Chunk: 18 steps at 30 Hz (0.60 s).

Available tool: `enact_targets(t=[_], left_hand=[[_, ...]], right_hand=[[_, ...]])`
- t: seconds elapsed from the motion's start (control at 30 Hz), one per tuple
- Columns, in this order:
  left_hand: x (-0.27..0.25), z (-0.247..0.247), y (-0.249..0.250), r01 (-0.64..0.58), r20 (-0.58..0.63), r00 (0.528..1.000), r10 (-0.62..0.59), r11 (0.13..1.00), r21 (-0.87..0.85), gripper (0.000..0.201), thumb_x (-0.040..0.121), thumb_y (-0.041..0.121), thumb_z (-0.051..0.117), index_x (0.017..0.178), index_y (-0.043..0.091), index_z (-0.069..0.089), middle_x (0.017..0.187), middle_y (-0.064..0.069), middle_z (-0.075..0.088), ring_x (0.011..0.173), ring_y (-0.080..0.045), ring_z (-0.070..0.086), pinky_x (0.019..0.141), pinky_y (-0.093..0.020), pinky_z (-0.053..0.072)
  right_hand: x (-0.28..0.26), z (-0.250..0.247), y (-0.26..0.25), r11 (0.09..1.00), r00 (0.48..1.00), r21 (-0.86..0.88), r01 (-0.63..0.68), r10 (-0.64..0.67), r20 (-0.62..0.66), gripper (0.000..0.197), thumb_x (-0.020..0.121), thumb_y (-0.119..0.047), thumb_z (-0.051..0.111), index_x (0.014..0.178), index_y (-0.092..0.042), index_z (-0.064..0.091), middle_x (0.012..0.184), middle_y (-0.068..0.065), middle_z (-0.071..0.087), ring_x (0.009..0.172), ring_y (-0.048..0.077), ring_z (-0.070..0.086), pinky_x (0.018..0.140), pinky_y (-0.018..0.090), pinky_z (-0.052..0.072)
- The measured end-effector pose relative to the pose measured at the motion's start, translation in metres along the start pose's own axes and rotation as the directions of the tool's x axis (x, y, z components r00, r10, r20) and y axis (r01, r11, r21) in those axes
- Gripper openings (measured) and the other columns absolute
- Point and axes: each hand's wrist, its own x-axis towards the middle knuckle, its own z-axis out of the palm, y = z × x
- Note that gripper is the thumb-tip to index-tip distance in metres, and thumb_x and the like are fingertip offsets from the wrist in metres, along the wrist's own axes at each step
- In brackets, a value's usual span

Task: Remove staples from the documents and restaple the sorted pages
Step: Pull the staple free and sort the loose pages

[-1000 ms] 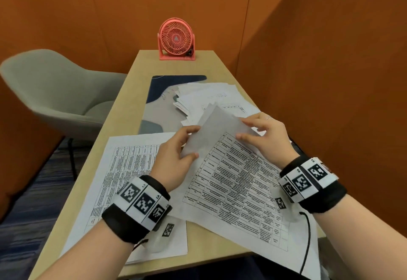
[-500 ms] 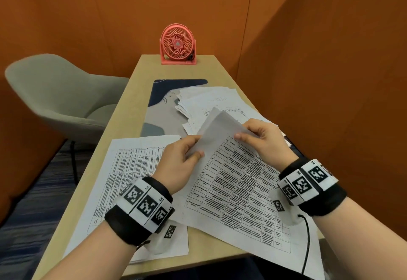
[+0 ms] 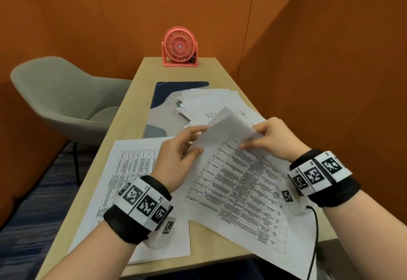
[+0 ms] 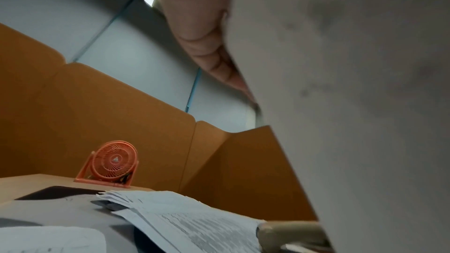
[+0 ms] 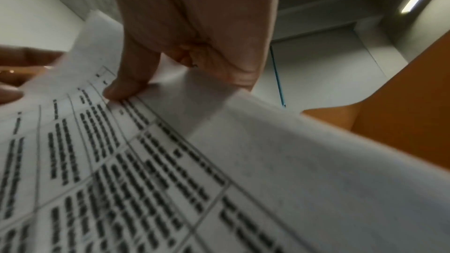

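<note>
Lifted higher, folded page (image 3: 224, 132) between both hands.

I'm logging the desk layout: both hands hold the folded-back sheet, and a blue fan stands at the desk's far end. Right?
Not quite: the fan is coral pink, not blue, as the head view shows. Both the left hand and right hand do hold the folded-back sheet.
</note>
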Motion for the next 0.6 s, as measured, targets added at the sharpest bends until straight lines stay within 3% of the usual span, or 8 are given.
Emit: enact_targets(t=[0.03, 0.1, 0.17, 0.2, 0.27, 0.4, 0.5, 0.6], left_hand=[[0.001, -0.005, 0.000, 0.021, -0.030, 0.999, -0.022, 0.998, -0.052, 0.054, 0.084, -0.003, 0.061, 0.110, 0.043, 0.051, 0.091, 0.010, 0.068, 0.077, -0.002, 0.065, 0.072, -0.016, 0.050], [0.005, -0.019, -0.002, 0.077, -0.138, 0.986, -0.096, 0.987, -0.139, 0.057, 0.081, 0.000, 0.066, 0.114, 0.043, 0.048, 0.085, 0.001, 0.068, 0.077, -0.010, 0.066, 0.074, -0.021, 0.052], [0.012, -0.034, -0.009, 0.157, -0.254, 0.941, -0.225, 0.952, -0.262, 0.047, 0.081, 0.003, 0.066, 0.115, 0.032, 0.051, 0.071, 0.002, 0.061, 0.069, -0.004, 0.062, 0.070, -0.016, 0.048], [0.015, -0.041, -0.008, 0.190, -0.286, 0.913, -0.292, 0.923, -0.336, 0.038, 0.083, 0.005, 0.065, 0.114, 0.024, 0.053, 0.068, 0.003, 0.057, 0.064, 0.000, 0.060, 0.067, -0.014, 0.045], [0.024, -0.051, -0.002, 0.210, -0.290, 0.892, -0.346, 0.888, -0.410, 0.019, 0.086, 0.012, 0.062, 0.103, 0.021, 0.059, 0.074, 0.005, 0.061, 0.068, 0.000, 0.061, 0.069, -0.018, 0.042], [0.045, -0.067, 0.032, 0.069, -0.268, 0.949, -0.167, 0.938, -0.340, 0.013, 0.090, 0.016, 0.056, 0.097, 0.025, 0.062, 0.093, 0.013, 0.068, 0.085, -0.001, 0.062, 0.077, -0.019, 0.047], [0.056, -0.076, 0.044, -0.056, -0.352, 0.934, -0.062, 0.947, -0.316, 0.013, 0.091, 0.009, 0.055, 0.096, 0.020, 0.061, 0.088, 0.014, 0.070, 0.085, -0.002, 0.065, 0.077, -0.021, 0.052], [0.051, -0.073, 0.035, -0.037, -0.383, 0.921, -0.073, 0.962, -0.271, 0.011, 0.090, 0.008, 0.055, 0.098, 0.015, 0.057, 0.091, 0.010, 0.068, 0.081, 0.001, 0.066, 0.070, -0.016, 0.052]], right_hand=[[0.001, -0.005, -0.004, 1.000, 0.999, 0.007, 0.013, -0.013, -0.036, 0.020, 0.063, -0.020, 0.082, 0.077, -0.007, 0.074, 0.078, 0.011, 0.073, 0.077, 0.027, 0.069, 0.079, 0.048, 0.055], [0.002, -0.017, -0.011, 0.992, 0.987, 0.100, 0.079, -0.063, -0.151, 0.028, 0.060, -0.025, 0.079, 0.074, -0.002, 0.073, 0.076, 0.015, 0.071, 0.067, 0.023, 0.065, 0.069, 0.042, 0.054], [0.003, -0.026, -0.025, 0.957, 0.954, 0.219, 0.188, -0.124, -0.274, 0.021, 0.063, -0.020, 0.078, 0.076, -0.004, 0.073, 0.078, 0.017, 0.071, 0.066, 0.019, 0.062, 0.064, 0.033, 0.050], [0.003, -0.031, -0.032, 0.929, 0.938, 0.282, 0.240, -0.147, -0.315, 0.013, 0.066, -0.017, 0.077, 0.075, -0.009, 0.074, 0.079, 0.012, 0.072, 0.067, 0.017, 0.064, 0.063, 0.028, 0.051], [0.005, -0.034, -0.045, 0.852, 0.920, 0.414, 0.320, -0.176, -0.351, 0.009, 0.068, -0.014, 0.073, 0.077, -0.013, 0.074, 0.082, 0.002, 0.074, 0.073, 0.014, 0.069, 0.064, 0.024, 0.054], [0.010, -0.022, -0.066, 0.720, 0.918, 0.586, 0.372, -0.193, -0.345, 0.020, 0.074, -0.011, 0.064, 0.094, -0.010, 0.064, 0.092, -0.001, 0.074, 0.086, 0.016, 0.070, 0.070, 0.028, 0.057], [0.009, -0.004, -0.072, 0.634, 0.915, 0.672, 0.382, -0.156, -0.372, 0.018, 0.075, -0.013, 0.061, 0.093, -0.013, 0.063, 0.091, -0.002, 0.074, 0.086, 0.016, 0.070, 0.072, 0.031, 0.058], [0.007, 0.016, -0.061, 0.686, 0.940, 0.656, 0.314, -0.130, -0.315, 0.019, 0.076, -0.015, 0.061, 0.094, -0.013, 0.063, 0.089, -0.005, 0.074, 0.083, 0.011, 0.070, 0.069, 0.027, 0.057]])
